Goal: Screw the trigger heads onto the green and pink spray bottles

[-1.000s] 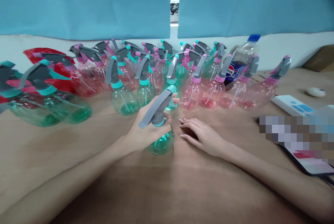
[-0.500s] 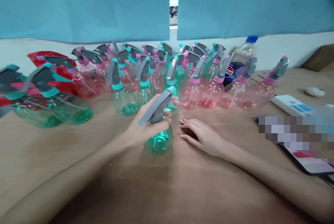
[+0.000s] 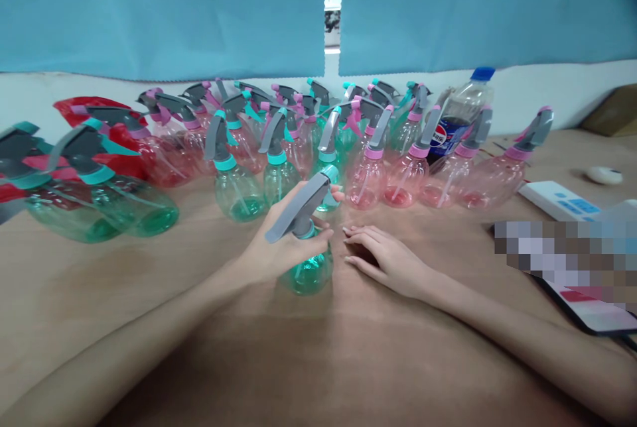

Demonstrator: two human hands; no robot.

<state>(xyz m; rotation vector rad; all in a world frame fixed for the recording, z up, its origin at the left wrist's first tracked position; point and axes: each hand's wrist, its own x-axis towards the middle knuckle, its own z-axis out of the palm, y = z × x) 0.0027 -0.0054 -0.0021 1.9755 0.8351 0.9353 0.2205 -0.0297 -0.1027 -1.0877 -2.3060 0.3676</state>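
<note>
My left hand (image 3: 279, 241) is wrapped round the neck and upper body of a green spray bottle (image 3: 311, 274) with a grey trigger head and teal nozzle. The bottle stands nearly upright at the middle of the table, its neck partly hidden by my thumb and fingers. To its right, my right hand (image 3: 385, 258) rests on the tabletop, palm down, fingers loosely bent and apart, holding nothing. Just beyond my hands are a green spray bottle (image 3: 239, 195) with a teal collar and a pink spray bottle (image 3: 365, 185) with a pink collar.
Several more pink and green spray bottles fill the back of the wooden table (image 3: 318, 361). A cola bottle (image 3: 450, 128) stands behind them at right. A white power strip (image 3: 557, 200), a white mouse (image 3: 603, 176) and a partly blurred flat device (image 3: 587, 304) lie to the right.
My left hand and the green spray bottle have shifted very slightly to the right, the thumb settling a little lower across the bottle. My right hand stays in place.
</note>
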